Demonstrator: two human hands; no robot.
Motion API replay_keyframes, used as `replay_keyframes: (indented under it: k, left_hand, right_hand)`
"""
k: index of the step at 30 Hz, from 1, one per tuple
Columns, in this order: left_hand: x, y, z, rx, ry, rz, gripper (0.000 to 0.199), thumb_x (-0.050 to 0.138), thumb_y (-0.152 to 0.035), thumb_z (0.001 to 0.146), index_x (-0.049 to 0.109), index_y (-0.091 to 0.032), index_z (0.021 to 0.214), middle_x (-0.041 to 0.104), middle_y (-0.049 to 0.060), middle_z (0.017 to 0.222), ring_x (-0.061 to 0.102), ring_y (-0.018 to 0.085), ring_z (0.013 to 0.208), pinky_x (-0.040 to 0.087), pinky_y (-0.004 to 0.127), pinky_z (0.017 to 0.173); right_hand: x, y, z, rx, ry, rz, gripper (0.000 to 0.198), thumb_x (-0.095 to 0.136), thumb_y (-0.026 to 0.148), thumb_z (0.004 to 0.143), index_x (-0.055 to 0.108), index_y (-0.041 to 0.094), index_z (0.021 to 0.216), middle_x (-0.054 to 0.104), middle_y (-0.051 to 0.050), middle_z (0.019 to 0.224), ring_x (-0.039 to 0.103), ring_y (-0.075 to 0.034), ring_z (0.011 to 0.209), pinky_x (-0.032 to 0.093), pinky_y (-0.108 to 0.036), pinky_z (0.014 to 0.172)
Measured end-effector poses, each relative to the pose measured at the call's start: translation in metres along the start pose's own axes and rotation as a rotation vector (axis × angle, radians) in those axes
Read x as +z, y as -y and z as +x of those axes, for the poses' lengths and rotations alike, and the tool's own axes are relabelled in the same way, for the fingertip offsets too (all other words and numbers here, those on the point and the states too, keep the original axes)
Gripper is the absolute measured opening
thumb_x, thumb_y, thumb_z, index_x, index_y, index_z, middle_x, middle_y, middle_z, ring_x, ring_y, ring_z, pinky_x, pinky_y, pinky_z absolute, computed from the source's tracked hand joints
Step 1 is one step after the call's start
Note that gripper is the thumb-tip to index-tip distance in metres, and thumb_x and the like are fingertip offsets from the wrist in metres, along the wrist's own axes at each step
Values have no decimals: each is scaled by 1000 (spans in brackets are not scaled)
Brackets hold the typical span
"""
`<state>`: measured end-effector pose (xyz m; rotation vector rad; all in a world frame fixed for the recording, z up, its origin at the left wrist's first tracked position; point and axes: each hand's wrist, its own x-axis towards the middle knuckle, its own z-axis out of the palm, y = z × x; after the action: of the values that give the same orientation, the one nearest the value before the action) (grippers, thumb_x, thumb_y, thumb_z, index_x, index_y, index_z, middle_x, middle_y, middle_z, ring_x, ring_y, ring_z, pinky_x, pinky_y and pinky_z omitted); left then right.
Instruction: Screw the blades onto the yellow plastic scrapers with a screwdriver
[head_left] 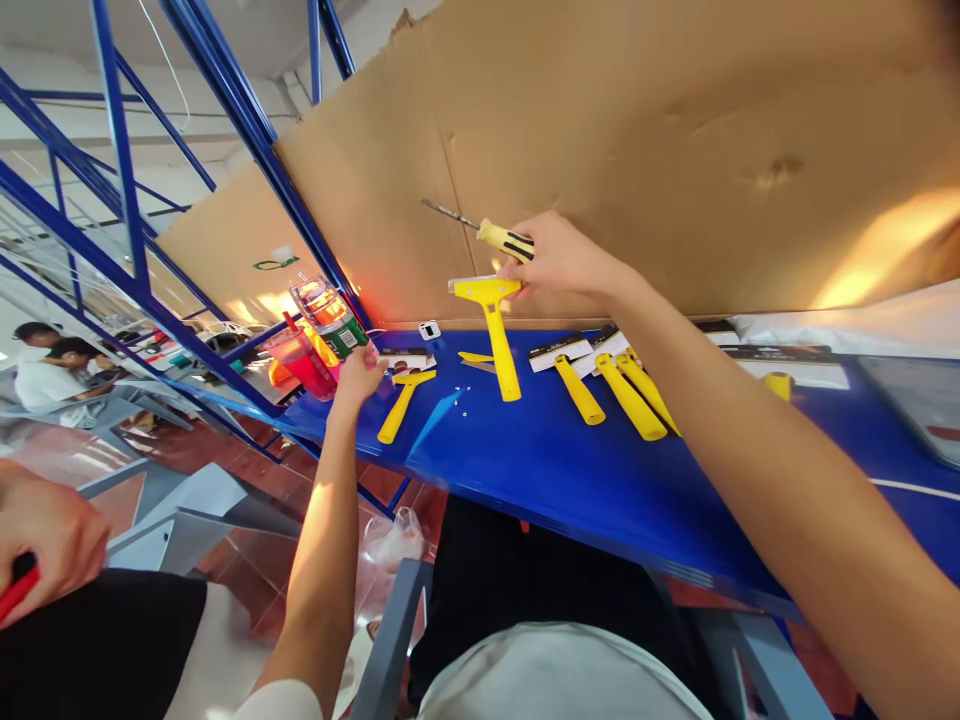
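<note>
My right hand (pixel 559 255) is raised above the blue table and closed around a screwdriver (pixel 506 238) with a pale yellow and black handle, its shaft pointing left. The same fingers hold a yellow scraper (pixel 495 330) by one end of its wide head, its handle hanging down. At the table's left end, my left hand (pixel 361 376) has its fingers curled beside a green-labelled container (pixel 343 330); what they grip is hidden. Just right of that hand lies another yellow scraper (pixel 401 402). A blade-like piece with a yellow part (pixel 476 358) lies behind the held scraper.
Several yellow handles (pixel 579 392) and white cards lie on the blue table (pixel 517 465). A red cup (pixel 306 368) stands at its left end, near a blue metal frame (pixel 259 150). Cardboard (pixel 600 130) rises behind. A co-worker's hand (pixel 52 535) holds something red at left.
</note>
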<state>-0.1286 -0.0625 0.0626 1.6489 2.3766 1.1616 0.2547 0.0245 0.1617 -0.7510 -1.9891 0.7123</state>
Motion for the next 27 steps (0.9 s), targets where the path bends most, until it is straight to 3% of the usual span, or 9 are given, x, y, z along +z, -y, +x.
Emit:
replay_keyframes:
  k: [3,5,8,10,13,18,20,23,27]
  left_hand:
    - [4,-11,-23,48,-9,-30,46,78,-36,94,70,-12,132,70,27,148,61,42,148,47,56,124]
    - [13,-29,-54,116,-6,-299,48,76,-47,100,70,-15,135,71,23,149,65,38,143,52,53,121]
    - [32,-65,-104,108,221,-905,62,78,-62,99,66,-20,143,76,19,142,77,32,124,64,44,100]
    - [45,-87,-128,71,384,-1105,65,85,-58,94,65,-22,145,76,18,141,80,30,116,66,36,83]
    - [56,-103,-145,23,433,-1267,60,93,-44,87,67,-23,137,73,17,148,81,27,104,56,24,58]
    - [53,-86,-146,-75,338,-1318,57,93,-31,81,68,-22,131,67,16,159,77,16,86,43,19,46]
    - [47,-75,-145,-90,333,-1307,62,94,-30,81,67,-24,136,62,15,165,79,20,99,43,19,47]
    - [40,-64,-145,-99,348,-1326,67,95,-29,79,67,-26,140,63,13,163,75,30,130,43,18,49]
    - [37,-60,-145,-87,345,-1355,63,96,-29,78,70,-26,136,62,13,164,72,33,136,43,19,49]
  right_hand:
    - [6,6,-3,66,45,33,34,90,17,82,56,22,76,70,-4,80,79,-27,73,66,-40,64]
    - [14,12,-7,116,87,85,32,88,16,84,57,22,77,69,-4,81,79,-26,77,69,-41,70]
    - [32,19,-12,166,165,222,31,87,18,87,57,23,80,67,-2,84,78,-22,80,72,-42,82]
    - [46,22,-15,180,209,264,32,88,20,87,56,23,82,65,-1,84,76,-20,81,73,-41,85]
    - [61,21,-16,208,299,146,34,90,25,86,56,24,88,70,-2,86,77,-21,82,70,-37,78]
    - [58,18,-16,184,473,-196,50,89,63,86,60,24,99,76,-5,86,74,-23,73,56,-34,61]
    - [49,20,-16,127,508,-339,58,77,79,90,63,23,91,72,-5,78,66,-21,68,47,-34,60]
    - [36,27,-19,49,581,-429,67,59,86,98,67,21,84,69,-5,79,59,-19,70,40,-34,62]
    - [24,36,-23,49,537,-490,63,59,82,99,73,21,95,74,-7,93,61,-21,78,40,-34,66]
